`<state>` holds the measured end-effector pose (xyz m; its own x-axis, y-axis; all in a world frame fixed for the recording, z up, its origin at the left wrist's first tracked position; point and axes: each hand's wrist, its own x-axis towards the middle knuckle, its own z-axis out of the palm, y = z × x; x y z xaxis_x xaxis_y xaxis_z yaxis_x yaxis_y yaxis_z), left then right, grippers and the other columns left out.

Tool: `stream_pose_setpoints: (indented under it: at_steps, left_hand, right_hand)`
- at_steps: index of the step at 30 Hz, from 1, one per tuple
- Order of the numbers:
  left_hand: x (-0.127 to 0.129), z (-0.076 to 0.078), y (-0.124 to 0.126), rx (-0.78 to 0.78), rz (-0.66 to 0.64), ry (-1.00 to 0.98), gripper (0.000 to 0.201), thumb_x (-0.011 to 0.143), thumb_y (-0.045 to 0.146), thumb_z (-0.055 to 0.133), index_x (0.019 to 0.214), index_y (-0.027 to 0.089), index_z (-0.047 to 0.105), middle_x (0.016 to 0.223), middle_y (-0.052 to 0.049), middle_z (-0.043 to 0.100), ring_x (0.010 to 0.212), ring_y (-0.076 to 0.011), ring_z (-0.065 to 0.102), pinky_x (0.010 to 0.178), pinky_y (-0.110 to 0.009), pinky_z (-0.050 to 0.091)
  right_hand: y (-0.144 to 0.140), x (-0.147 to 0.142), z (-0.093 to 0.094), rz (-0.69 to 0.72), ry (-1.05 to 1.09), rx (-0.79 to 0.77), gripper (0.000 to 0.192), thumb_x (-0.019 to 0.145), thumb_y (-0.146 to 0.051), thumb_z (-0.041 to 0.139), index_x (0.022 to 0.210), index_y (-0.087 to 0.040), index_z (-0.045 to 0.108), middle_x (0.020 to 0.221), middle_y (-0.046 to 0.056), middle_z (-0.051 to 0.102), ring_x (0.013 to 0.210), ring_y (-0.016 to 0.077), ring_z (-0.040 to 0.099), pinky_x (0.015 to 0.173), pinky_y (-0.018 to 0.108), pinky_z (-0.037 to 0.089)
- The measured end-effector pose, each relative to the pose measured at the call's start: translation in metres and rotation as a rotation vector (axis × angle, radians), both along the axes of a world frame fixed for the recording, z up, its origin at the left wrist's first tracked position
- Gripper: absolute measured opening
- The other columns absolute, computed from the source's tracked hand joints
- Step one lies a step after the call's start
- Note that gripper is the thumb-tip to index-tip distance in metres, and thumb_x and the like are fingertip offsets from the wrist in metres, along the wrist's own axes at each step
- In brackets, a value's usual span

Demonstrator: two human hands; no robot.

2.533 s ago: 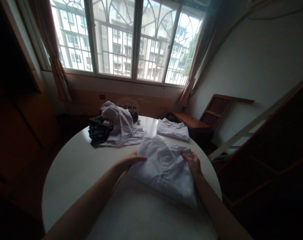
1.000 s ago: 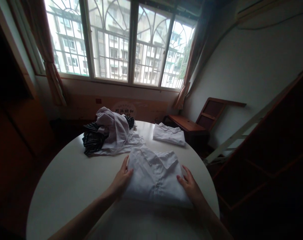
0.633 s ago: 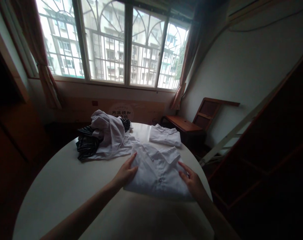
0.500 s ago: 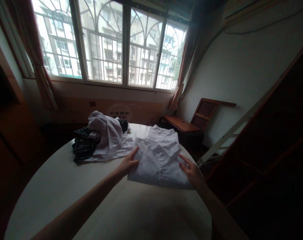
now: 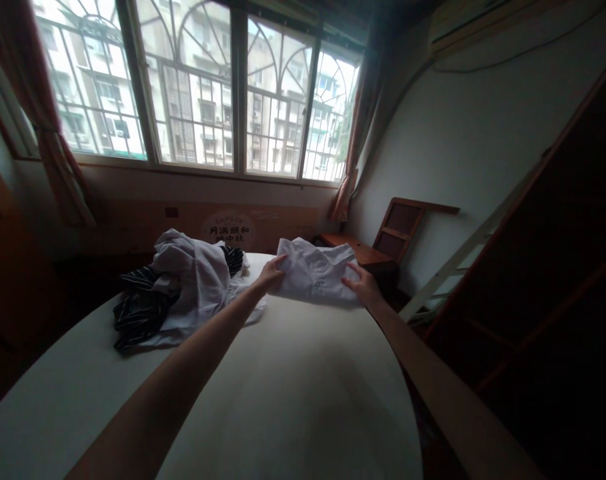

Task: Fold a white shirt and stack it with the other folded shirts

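Two outstretched hands grip a folded white shirt [image 5: 317,275] at the round table's [image 5: 293,393] far edge, left hand [image 5: 273,272] clamped on its left side, right hand [image 5: 361,287] on its right.

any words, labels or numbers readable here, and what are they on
Round printed label on the brown cardboard panel under the window: two rows of Chinese characters, too blurred to read with certainty.
Small red mark on the same panel: too small to read.
Folded white shirt held by the left hand and right hand: no text visible.
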<state>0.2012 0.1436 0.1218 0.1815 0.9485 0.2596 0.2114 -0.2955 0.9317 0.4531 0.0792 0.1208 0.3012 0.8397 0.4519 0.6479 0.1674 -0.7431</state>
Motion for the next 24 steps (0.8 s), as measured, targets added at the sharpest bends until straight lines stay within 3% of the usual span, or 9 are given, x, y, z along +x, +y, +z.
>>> stream_pose_setpoints:
  at_steps: [7,18,21,24]
  left_hand:
    - [0.031,-0.002,0.050,0.129,0.024,0.056,0.069,0.052,-0.008,0.041,0.119,0.006,0.052,0.119,-0.011,0.056,0.109,-0.0227,0.051,0.095,-0.029,0.037]
    - [0.062,-0.026,0.084,0.263,0.023,0.192,0.066,0.062,-0.007,0.039,0.125,0.012,0.046,0.132,-0.008,0.044,0.118,-0.0171,0.043,0.101,-0.024,0.031]
    - [0.066,-0.042,0.082,0.215,0.047,0.281,0.068,0.065,-0.002,0.047,0.130,0.015,0.038,0.139,-0.010,0.032,0.124,-0.0226,0.034,0.104,-0.032,0.026]
    - [0.067,-0.066,0.071,0.137,0.082,0.381,0.065,0.068,0.011,0.056,0.130,0.012,0.037,0.144,-0.018,0.017,0.131,-0.0348,0.016,0.103,-0.051,0.016]
  right_hand:
    - [0.050,0.015,-0.008,-0.113,-0.123,0.077,0.053,0.063,-0.019,0.061,0.114,-0.005,0.054,0.116,0.017,0.055,0.106,0.0253,0.051,0.093,0.035,0.038]
    - [0.086,0.029,-0.036,-0.281,-0.178,0.105,0.052,0.066,-0.018,0.053,0.117,-0.007,0.051,0.120,0.016,0.050,0.111,0.0257,0.046,0.095,0.035,0.034]
    - [0.089,0.029,-0.055,-0.311,-0.212,0.026,0.059,0.067,-0.019,0.053,0.124,-0.008,0.044,0.126,0.016,0.045,0.115,0.0253,0.042,0.095,0.035,0.034]
    - [0.085,0.022,-0.079,-0.387,-0.278,-0.145,0.053,0.073,-0.021,0.050,0.125,-0.015,0.045,0.132,0.015,0.039,0.117,0.0277,0.039,0.094,0.040,0.033]
